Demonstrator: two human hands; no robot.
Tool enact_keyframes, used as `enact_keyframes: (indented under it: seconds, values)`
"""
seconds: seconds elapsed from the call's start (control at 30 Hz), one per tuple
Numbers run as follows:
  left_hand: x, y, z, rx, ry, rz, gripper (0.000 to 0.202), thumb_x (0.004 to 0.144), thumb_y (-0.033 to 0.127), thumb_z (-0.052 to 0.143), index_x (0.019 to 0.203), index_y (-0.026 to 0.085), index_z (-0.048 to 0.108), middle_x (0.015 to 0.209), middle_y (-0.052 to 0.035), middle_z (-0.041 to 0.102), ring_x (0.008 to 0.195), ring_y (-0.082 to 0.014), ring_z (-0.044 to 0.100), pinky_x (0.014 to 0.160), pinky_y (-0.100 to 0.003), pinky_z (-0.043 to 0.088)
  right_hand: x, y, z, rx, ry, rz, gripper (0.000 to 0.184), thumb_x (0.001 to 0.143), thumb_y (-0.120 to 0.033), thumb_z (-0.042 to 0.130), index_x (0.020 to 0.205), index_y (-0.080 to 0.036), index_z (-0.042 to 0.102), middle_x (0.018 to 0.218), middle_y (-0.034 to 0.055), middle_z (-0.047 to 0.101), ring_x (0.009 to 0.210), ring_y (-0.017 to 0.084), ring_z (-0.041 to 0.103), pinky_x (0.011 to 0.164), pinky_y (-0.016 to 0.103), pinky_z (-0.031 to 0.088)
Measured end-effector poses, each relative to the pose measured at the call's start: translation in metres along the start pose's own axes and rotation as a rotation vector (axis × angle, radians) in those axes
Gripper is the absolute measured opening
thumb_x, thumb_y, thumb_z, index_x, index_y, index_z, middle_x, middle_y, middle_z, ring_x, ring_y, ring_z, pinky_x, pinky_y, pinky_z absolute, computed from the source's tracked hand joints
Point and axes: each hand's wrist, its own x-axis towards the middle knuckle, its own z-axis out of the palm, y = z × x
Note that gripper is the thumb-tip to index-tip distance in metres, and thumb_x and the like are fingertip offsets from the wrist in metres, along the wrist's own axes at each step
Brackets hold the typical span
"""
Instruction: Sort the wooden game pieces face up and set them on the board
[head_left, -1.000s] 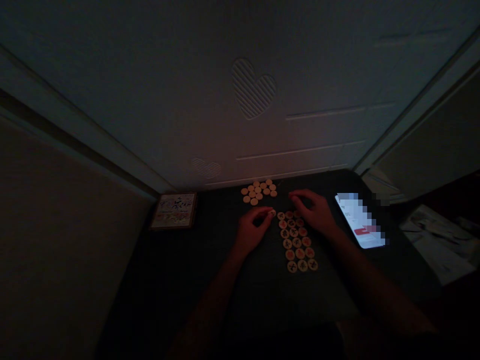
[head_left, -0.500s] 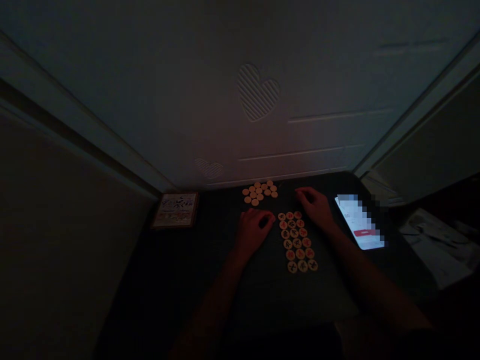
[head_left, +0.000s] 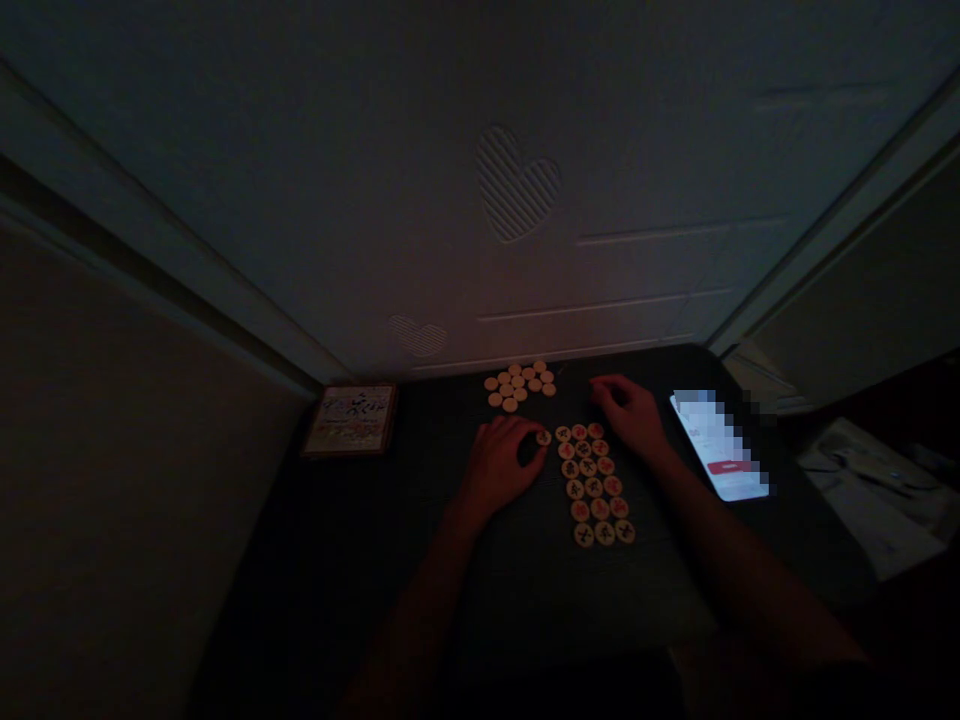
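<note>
My left hand (head_left: 501,465) is at the upper left corner of several rows of Chinese chess pieces (head_left: 589,467), marked in black and red characters. Between its thumb and index finger sits a single Chinese chess piece (head_left: 544,438), its character turned up, just left of the top row. My right hand (head_left: 626,408) rests to the right of the rows, fingers curled and pressed together; whatever they may hold is hidden. Behind the rows lies a loose cluster of blank-topped pieces (head_left: 519,381).
A dark table (head_left: 420,560) stands against a pale panel with heart reliefs. On its left back corner is a flat box (head_left: 349,420) with dark lettering. A lit phone (head_left: 709,440) lies near the right edge. Papers (head_left: 874,500) are beyond that edge, lower right.
My left hand's thumb and index finger have parted a little and rolled, so the piece between them now shows its face. My right hand has stayed nearly still.
</note>
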Motion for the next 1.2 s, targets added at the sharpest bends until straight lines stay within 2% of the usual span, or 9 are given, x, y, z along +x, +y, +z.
enact_keyframes:
  seconds: [0.77, 0.93, 1.07, 1.2]
  values:
    - [0.002, -0.004, 0.003, -0.046, 0.005, 0.005, 0.014, 0.091, 0.030, 0.068, 0.105, 0.028, 0.070, 0.111, -0.0018, 0.074, 0.104, -0.0262, 0.063, 0.090, -0.042, 0.043, -0.001, -0.004, 0.000, 0.002, -0.014, 0.007, 0.039, 0.093, -0.052, 0.058, 0.107, -0.019, 0.073, 0.089, 0.0073, 0.078, 0.082, 0.023, 0.073, 0.075, 0.035, 0.056]
    - [0.001, -0.004, 0.003, -0.037, 0.013, 0.018, 0.015, 0.092, 0.033, 0.067, 0.106, 0.028, 0.070, 0.113, -0.0026, 0.073, 0.106, -0.0253, 0.062, 0.095, -0.043, 0.043, -0.001, -0.003, 0.000, 0.012, -0.013, 0.012, 0.039, 0.092, -0.051, 0.059, 0.108, -0.019, 0.073, 0.087, 0.0071, 0.077, 0.081, 0.023, 0.073, 0.075, 0.035, 0.056]
    - [0.003, -0.007, 0.001, 0.014, 0.073, 0.007, 0.021, 0.094, 0.034, 0.064, 0.113, 0.026, 0.068, 0.118, -0.0052, 0.070, 0.112, -0.0261, 0.060, 0.097, -0.043, 0.044, 0.000, -0.001, 0.001, 0.013, -0.013, 0.007, 0.037, 0.092, -0.050, 0.058, 0.106, -0.019, 0.073, 0.086, 0.0068, 0.077, 0.081, 0.023, 0.073, 0.074, 0.035, 0.056]
    - [0.004, -0.015, -0.004, 0.154, 0.166, -0.045, 0.031, 0.095, 0.032, 0.062, 0.125, 0.024, 0.065, 0.129, -0.0085, 0.065, 0.119, -0.0288, 0.056, 0.100, -0.046, 0.044, 0.000, 0.000, 0.001, -0.001, -0.017, -0.009, 0.035, 0.093, -0.049, 0.058, 0.105, -0.019, 0.073, 0.088, 0.0065, 0.077, 0.081, 0.022, 0.073, 0.075, 0.034, 0.055]
